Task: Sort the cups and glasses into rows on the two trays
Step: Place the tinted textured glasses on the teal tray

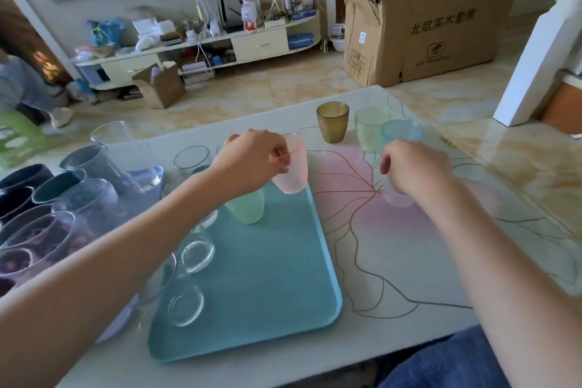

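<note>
A teal tray lies on the table in front of me. My left hand pinches the rim of a frosted pink cup, held tilted just above the tray's far right corner. A frosted green cup stands on the tray beside it, partly under my wrist. Several clear glasses line the tray's left side. My right hand grips the top of a pale lilac cup standing on the table right of the tray. Beyond it stand an amber cup, a pale green cup and a teal cup.
Many dark cups and large clear glasses crowd the table's left side, some on a lavender tray. The table mat carries a pink patch with gold lines. A large cardboard box and a person seated at far left are on the floor beyond.
</note>
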Available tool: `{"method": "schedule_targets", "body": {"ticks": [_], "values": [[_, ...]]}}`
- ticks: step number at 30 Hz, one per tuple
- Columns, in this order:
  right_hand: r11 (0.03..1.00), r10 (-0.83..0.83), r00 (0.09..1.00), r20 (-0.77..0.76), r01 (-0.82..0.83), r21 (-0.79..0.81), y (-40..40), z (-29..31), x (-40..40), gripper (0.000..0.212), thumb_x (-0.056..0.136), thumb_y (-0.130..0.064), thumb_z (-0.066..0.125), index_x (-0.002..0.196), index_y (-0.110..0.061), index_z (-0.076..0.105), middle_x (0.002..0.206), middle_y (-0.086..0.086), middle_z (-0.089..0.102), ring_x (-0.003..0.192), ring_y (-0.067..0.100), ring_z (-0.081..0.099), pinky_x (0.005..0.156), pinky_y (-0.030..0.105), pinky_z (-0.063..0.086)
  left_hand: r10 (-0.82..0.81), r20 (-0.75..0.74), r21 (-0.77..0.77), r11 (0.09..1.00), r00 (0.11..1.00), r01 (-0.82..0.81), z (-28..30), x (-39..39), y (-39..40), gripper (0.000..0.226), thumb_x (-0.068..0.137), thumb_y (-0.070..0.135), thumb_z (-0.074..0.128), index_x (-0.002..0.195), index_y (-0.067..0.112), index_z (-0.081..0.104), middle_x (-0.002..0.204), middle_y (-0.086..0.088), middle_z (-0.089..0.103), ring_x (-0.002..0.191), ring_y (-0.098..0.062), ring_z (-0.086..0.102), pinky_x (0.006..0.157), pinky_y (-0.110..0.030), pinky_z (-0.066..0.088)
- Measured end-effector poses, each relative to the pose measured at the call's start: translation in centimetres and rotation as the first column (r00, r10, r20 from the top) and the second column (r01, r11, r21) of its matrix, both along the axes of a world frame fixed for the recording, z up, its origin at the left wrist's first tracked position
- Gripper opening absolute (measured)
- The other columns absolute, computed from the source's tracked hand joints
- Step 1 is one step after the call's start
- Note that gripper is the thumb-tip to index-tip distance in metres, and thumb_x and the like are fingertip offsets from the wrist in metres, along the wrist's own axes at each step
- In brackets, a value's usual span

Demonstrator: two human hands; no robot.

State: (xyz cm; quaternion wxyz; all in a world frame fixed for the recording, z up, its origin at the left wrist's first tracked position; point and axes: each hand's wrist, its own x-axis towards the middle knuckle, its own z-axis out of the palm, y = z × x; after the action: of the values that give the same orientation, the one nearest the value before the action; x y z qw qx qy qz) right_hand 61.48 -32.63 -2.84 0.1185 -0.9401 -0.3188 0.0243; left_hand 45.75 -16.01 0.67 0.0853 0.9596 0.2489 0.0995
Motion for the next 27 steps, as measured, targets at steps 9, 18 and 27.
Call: {"method": "schedule_targets", "body": {"ticks": [9,18,27], "values": [[0.978,0.176,0.98,-0.089,-0.164,0.126,0.6,1.0,-4.4,0.032,0.085,0.0,0.051,0.078,-0.029,0.064,0.079,-0.003,0.056,0.068,0.02,0.05,0.065,0.03,0.039,0.013,-0.196,0.031,1.0,0.981,-0.007,-0.2,-8.9,-1.6,0.011,0.08,0.028,0.066,0.087,0.021,0.07,0.088,0.008,0.069,0.092,-0.017,0.061,0.077,-0.026,0.035],[0.848,0.529,0.816,-0.233,-0.5,0.176,1.1,1.9,-7.9,0.023,0.085,-0.004,0.061,0.078,-0.024,0.071,0.077,-0.009,0.061,0.072,0.005,0.057,0.067,0.028,0.049,-0.01,-0.374,-0.044,0.999,0.927,-0.006,-2.4,-10.3,-1.0,0.005,0.075,0.023,0.07,0.08,0.024,0.071,0.064,0.02,0.057,0.082,-0.011,0.063,0.076,-0.025,0.042],[0.759,0.638,0.689,-0.344,-0.639,0.129,1.4,2.9,-10.1,0.037,0.077,0.008,0.05,0.075,-0.019,0.075,0.077,-0.005,0.075,0.073,0.002,0.07,0.075,0.022,0.058,-0.057,-0.403,-0.165,0.986,0.914,-0.011,-2.0,-10.8,0.4,0.013,0.072,0.017,0.074,0.084,0.023,0.074,0.078,0.014,0.071,0.083,-0.009,0.067,0.081,-0.026,0.052]]}}
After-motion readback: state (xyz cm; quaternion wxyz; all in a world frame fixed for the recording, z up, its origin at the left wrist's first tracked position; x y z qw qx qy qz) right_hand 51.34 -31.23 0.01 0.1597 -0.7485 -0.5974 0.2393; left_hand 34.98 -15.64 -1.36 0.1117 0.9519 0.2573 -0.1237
